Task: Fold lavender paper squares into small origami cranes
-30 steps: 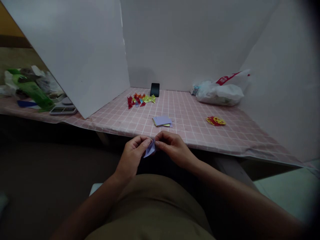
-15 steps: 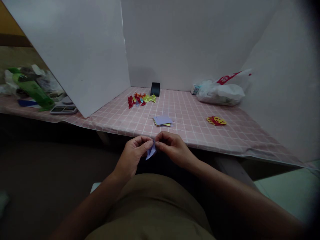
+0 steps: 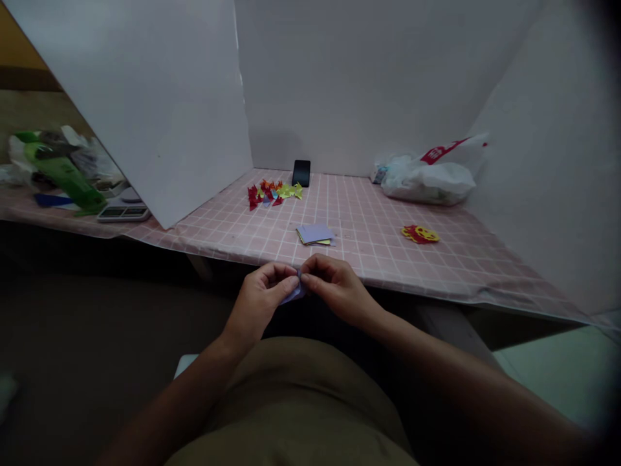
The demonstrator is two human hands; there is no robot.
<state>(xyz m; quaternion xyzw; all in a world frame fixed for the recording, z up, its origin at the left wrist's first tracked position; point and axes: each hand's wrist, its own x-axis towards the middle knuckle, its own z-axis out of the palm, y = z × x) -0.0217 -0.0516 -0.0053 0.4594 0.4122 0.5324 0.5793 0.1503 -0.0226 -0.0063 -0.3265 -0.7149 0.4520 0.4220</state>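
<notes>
Just off the table's front edge, my left hand (image 3: 259,301) and my right hand (image 3: 337,289) pinch a small folded piece of purple paper (image 3: 293,296) between thumbs and fingers. Most of the paper is hidden behind the fingertips; a corner shows under my left thumb. Beyond my hands lies a stack of square paper sheets (image 3: 316,233), purple on top with yellow beneath. Farther back, a cluster of small folded paper figures (image 3: 272,192) in red, orange, yellow and blue rests on the table.
The table (image 3: 359,259) has a pink checked cloth. A black phone (image 3: 301,173) leans at the back. To the right are red and yellow cut-out shapes (image 3: 420,234) and a white plastic bag (image 3: 427,181). White panels (image 3: 194,110) enclose the table; a scale (image 3: 124,213) sits left outside.
The purple paper has turned between my fingers, and its long point that hung down is now mostly out of sight. My hands have hardly shifted.
</notes>
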